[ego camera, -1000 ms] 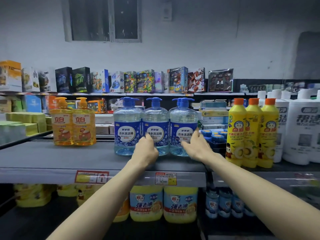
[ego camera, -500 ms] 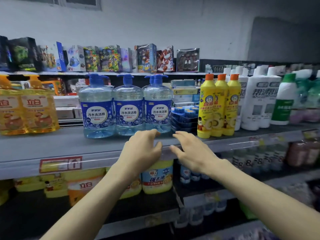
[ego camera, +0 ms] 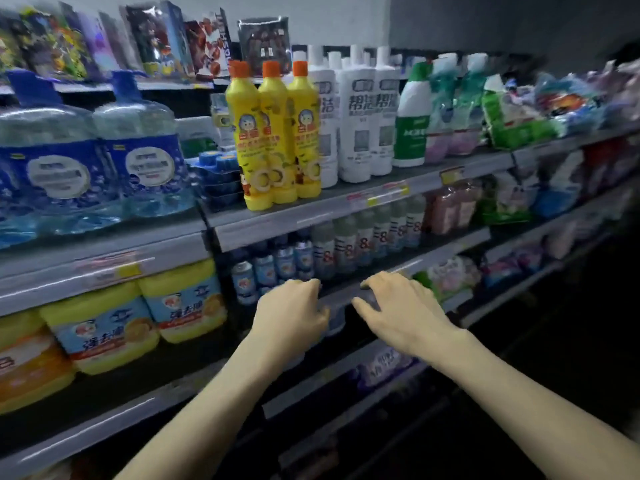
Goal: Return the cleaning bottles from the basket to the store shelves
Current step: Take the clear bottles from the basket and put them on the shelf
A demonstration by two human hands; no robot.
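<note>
Clear blue pump bottles (ego camera: 138, 154) stand on the grey shelf (ego camera: 104, 258) at the left, partly cut off by the frame. Three yellow bottles with orange caps (ego camera: 273, 133) stand to their right, then white bottles (ego camera: 360, 112) and a green-and-white bottle (ego camera: 412, 116). My left hand (ego camera: 291, 317) and my right hand (ego camera: 398, 310) hover side by side, palms down, in front of a lower shelf holding small bottles (ego camera: 325, 251). Both hands are empty with fingers loosely curled. No basket is in view.
Yellow tubs (ego camera: 180, 299) sit on the lower left shelf. Boxed toys (ego camera: 207, 46) line the top shelf. Bagged goods (ego camera: 519, 109) fill the shelves at the right. The lower right of the view is dark. The picture is blurred by motion.
My hands have come off the blue pump bottles and dropped down from the shelf edge. The view has swung right and down, so the blue bottles now sit at the left.
</note>
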